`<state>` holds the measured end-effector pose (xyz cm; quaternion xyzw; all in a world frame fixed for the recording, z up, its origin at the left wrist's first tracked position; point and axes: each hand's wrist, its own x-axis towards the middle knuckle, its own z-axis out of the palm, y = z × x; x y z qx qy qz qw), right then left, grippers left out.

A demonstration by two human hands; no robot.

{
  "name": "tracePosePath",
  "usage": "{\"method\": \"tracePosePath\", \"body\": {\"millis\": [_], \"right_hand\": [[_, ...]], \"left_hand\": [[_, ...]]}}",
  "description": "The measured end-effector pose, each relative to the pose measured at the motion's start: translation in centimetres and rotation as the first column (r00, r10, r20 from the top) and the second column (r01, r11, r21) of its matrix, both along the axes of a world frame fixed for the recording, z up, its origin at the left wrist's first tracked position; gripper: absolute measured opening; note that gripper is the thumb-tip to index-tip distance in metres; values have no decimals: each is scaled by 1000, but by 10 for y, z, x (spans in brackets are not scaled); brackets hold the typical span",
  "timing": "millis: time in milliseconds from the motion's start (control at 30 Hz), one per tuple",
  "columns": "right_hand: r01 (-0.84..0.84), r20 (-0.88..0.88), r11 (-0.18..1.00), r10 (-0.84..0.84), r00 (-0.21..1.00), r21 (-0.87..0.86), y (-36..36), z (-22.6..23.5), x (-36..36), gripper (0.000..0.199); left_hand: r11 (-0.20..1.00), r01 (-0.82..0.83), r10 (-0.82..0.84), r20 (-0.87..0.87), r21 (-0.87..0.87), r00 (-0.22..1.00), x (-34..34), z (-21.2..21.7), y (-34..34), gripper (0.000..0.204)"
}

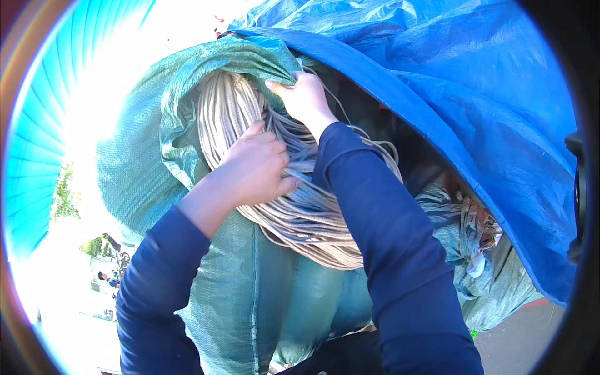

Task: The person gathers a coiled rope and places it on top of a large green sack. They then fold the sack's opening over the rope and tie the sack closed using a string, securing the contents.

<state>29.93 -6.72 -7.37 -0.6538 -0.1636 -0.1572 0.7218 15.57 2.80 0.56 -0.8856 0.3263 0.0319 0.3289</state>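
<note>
A large bundle of pale, thin rope (312, 228) hangs out of the mouth of a green woven sack (134, 165). Curled into the middle of the strands, my left hand (257, 164) is closed on the rope, with its fingertips partly hidden. My right hand (304, 99) pinches the sack's folded rim at the upper right of the opening, thumb on the green fabric. A few loose strands loop out past my right wrist. Part of the bundle is hidden behind my right sleeve and inside the sack.
A blue tarp (481, 119) drapes over a dark hollow at the right. More stuffed green sacks (300, 300) stand below the rope. Tied, crumpled bags (465, 237) lie under the tarp's edge. A distant person (106, 278) is at the far left, beneath a bright blue canopy (37, 150).
</note>
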Motion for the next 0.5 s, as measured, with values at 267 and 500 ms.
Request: {"method": "tracePosePath", "body": {"millis": [267, 500], "right_hand": [[253, 349, 904, -127, 928, -345, -9, -11, 38, 55], [-16, 278, 988, 59, 959, -153, -7, -24, 49, 49]], "left_hand": [[963, 191, -215, -117, -192, 970, -10, 60, 20, 54], [944, 233, -263, -109, -233, 959, -10, 67, 56, 47]]}}
